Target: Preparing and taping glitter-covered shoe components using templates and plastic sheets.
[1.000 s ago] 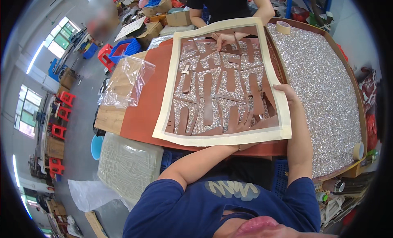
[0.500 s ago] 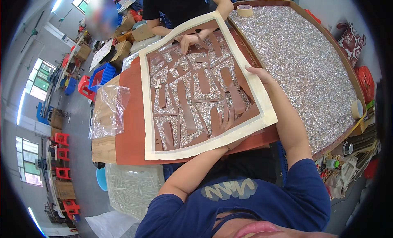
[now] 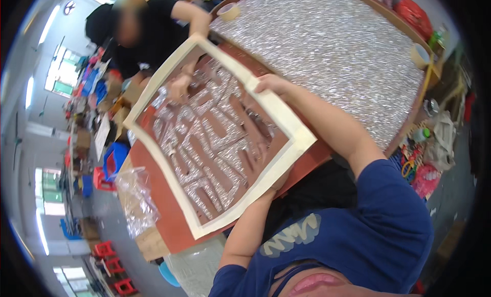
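A clear sheet bordered with cream tape (image 3: 171, 182) is held tilted up over a reddish-brown board (image 3: 171, 215). Brown cut-out shapes (image 3: 202, 151), long and rounded, lie on it among glittery silver patches. My right hand (image 3: 272, 85) grips its right border, fingers closed over the edge. My left hand (image 3: 260, 150) reaches underneath near the lower right corner. It shows blurred through the sheet, its fingers seeming stretched against the underside. A co-worker's hand (image 3: 179, 88) is at the sheet's far part; whether above or beneath it I cannot tell.
A large tray of silver glitter material (image 3: 327, 51) stands at the right, with tape rolls (image 3: 228, 12) on its rim. A crumpled clear plastic bag (image 3: 137, 197) lies at the board's left. A co-worker in black (image 3: 153, 33) leans in at the far left. Red stools (image 3: 113, 266) stand beyond.
The view has turned, and the bordered sheet now sits further left and more steeply tilted. My right hand keeps its grip on the border. The left hand remains under the sheet.
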`<state>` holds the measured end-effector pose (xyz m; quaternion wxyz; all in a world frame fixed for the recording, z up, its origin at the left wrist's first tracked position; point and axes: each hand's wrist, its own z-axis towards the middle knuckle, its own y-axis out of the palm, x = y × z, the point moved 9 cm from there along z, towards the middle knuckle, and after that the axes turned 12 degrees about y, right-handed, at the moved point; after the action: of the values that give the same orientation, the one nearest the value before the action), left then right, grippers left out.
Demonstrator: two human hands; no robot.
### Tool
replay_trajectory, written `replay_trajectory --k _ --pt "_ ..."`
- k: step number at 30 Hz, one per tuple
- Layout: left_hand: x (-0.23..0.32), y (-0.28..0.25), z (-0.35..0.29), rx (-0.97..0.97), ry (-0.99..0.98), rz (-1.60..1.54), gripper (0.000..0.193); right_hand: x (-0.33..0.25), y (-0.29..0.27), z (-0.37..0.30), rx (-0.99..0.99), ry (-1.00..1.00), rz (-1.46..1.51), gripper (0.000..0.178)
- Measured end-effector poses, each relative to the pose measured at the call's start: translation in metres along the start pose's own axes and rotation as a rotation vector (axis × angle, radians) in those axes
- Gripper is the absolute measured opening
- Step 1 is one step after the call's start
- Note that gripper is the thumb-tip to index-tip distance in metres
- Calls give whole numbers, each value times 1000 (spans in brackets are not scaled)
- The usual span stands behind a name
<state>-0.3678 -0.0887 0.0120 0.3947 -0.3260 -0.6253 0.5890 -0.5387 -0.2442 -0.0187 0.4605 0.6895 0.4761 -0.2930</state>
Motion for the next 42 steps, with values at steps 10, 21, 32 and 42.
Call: replay_trajectory --k 10,21,32,42 --pt "6 -15 7 13 -44 -62 69 10 2 -13 -81 196 183 35" --pt "-15 31 -1 105 -18 -7 80 -12 16 -28 -118 -28 39 54" --pt "0 -9 6 123 47 102 73 -43 27 -37 -184 -150 167 48" --pt "3 6 10 -32 41 -278 68 -198 51 -67 44 -516 -73 25"
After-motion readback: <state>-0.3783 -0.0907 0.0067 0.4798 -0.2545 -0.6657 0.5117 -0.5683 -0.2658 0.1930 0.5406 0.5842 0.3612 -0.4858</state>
